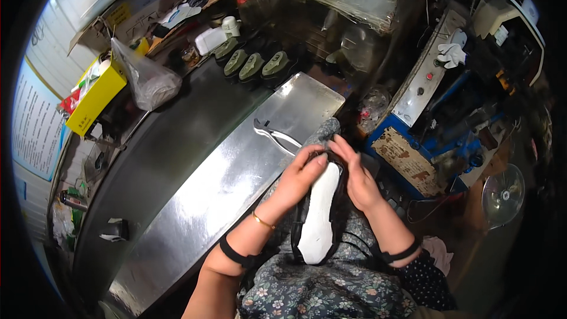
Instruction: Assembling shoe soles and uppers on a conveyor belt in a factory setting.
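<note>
A black shoe (pixel 319 215) lies sole up on my lap, its white insole board facing me and its toe pointing away. At the toe, my left hand (pixel 301 174) is closed over the left edge, with the thumb on the tip of the white board. Against the right side of the toe, my right hand (pixel 358 180) cups the shoe with its fingers together. Both hands grip it. Steel pliers (pixel 276 136) rest on the metal tabletop (pixel 218 165), just beyond my left hand. What the fingertips do at the toe is partly hidden.
Several green and black shoes (pixel 251 66) stand at the back of a dark conveyor belt (pixel 171 133). A plastic bag (pixel 144 77) hangs by a yellow box (pixel 97 97) at left. A blue machine (pixel 407 153) and a clear round fan guard (pixel 503 196) are at right.
</note>
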A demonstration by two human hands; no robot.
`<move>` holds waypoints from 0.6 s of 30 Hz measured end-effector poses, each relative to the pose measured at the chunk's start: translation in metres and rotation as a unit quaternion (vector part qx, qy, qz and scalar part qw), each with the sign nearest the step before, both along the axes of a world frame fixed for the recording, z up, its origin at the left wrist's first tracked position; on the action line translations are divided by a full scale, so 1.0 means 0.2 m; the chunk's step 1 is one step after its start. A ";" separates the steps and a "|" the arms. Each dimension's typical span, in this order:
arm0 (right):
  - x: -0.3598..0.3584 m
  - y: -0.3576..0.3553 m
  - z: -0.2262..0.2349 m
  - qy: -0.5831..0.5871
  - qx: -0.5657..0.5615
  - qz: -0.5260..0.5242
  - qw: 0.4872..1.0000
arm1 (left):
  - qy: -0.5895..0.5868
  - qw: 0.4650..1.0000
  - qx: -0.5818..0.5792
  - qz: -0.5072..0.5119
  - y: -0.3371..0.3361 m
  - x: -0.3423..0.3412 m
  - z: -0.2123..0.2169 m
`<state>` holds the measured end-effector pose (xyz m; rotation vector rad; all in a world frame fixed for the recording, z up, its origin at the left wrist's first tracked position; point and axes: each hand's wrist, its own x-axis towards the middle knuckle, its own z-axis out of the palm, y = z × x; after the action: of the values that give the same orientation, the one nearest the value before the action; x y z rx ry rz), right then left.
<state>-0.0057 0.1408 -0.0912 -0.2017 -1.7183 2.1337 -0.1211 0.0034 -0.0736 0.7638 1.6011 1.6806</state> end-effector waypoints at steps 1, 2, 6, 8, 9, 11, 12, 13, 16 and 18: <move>-0.06 0.00 0.02 -0.019 -0.037 0.034 0.999 | 0.034 0.999 0.000 0.002 0.01 0.01 -0.01; -0.09 0.01 0.04 -0.028 0.016 0.066 0.997 | 0.074 0.997 -0.013 0.020 0.01 0.01 -0.04; -0.15 0.00 0.02 0.010 0.117 0.022 0.993 | -0.077 0.993 0.092 -0.023 0.02 -0.02 -0.06; -0.16 -0.01 0.02 0.014 0.178 -0.037 0.983 | -0.166 0.980 0.103 -0.019 0.05 -0.02 -0.06; -0.18 -0.01 0.02 0.003 0.174 -0.050 0.984 | -0.115 0.989 0.087 -0.026 0.06 -0.04 -0.08; -0.19 0.03 0.06 -0.049 0.039 0.014 0.998 | -0.074 0.994 0.073 -0.030 0.06 -0.06 -0.08; -0.17 0.11 0.10 -0.044 -0.081 0.090 0.992 | -0.075 0.994 0.076 -0.033 0.07 -0.08 -0.05; -0.15 0.14 0.09 -0.031 -0.076 0.112 0.990 | -0.133 0.985 0.093 -0.054 0.06 -0.10 -0.04; -0.12 0.03 0.06 -0.003 0.074 0.026 0.997 | -0.147 0.982 0.104 -0.060 0.08 -0.08 -0.04; -0.16 -0.03 0.03 -0.003 0.234 -0.114 0.965 | -0.036 0.998 0.053 -0.004 0.10 -0.07 -0.07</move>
<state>-0.0368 0.1352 -0.0860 -0.2560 -2.0343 1.5164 -0.1346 0.0235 -0.0875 0.7512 1.4677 1.7787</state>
